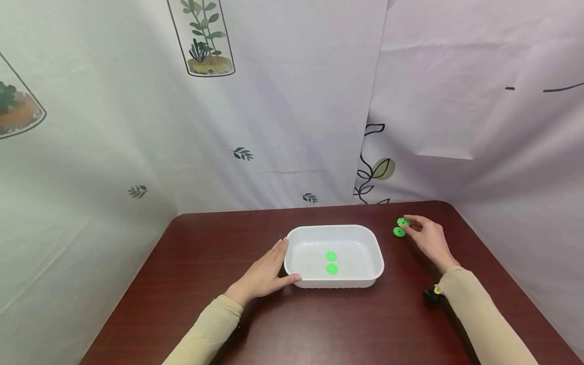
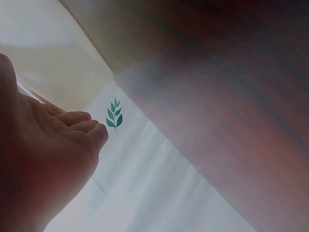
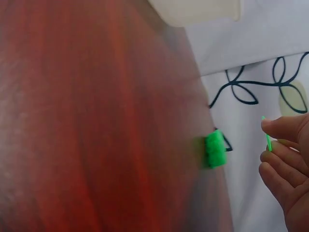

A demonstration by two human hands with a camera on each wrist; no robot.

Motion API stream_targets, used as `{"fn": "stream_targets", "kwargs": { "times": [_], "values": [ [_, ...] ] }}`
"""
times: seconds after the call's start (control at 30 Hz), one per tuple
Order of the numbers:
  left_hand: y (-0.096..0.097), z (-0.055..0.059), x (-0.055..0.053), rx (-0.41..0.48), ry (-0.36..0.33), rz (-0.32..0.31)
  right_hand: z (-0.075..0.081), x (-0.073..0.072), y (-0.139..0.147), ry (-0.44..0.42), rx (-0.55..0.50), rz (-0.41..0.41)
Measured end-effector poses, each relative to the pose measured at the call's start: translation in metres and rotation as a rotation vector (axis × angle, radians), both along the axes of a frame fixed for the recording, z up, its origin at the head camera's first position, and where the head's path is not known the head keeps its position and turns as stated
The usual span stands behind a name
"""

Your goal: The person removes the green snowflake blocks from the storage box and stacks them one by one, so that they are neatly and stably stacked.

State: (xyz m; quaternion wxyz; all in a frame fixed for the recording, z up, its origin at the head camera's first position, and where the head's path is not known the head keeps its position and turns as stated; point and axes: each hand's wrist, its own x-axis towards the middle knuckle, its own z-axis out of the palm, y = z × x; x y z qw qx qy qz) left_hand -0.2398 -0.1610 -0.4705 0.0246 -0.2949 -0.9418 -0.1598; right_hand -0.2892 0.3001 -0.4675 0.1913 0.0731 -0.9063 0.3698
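A white rectangular dish (image 1: 335,283) stands on the table, with two green flower-shaped pieces (image 1: 331,269) lying on its bottom. My left hand (image 1: 262,274) rests against the dish's left side, fingers straight along the wall and thumb over the front rim. To the right of the dish, my right hand (image 1: 428,238) pinches a thin green flower-shaped piece (image 3: 268,138) between thumb and fingers. A thicker green stack (image 3: 215,149) sits on the table just beside that hand. In the left wrist view only the left hand (image 2: 58,140) shows clearly, its fingertips pointing toward the cloth.
The dark red-brown table (image 1: 328,324) ends at a white cloth (image 1: 292,111) printed with plants, which hangs behind it and along both sides. A small dark object (image 1: 431,297) with a yellow flower is at the right sleeve's cuff.
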Motion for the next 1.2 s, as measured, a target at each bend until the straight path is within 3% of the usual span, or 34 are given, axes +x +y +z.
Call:
{"fn": "stream_targets", "kwargs": {
  "times": [0.43,1.2],
  "values": [
    [0.000,0.001,0.001,-0.006,0.002,0.000,-0.016,-0.007,0.001,-0.081,0.029,0.031],
    [0.001,0.001,0.000,-0.012,-0.009,0.006,-0.020,-0.010,0.000,-0.125,0.050,0.054]
  ]
}}
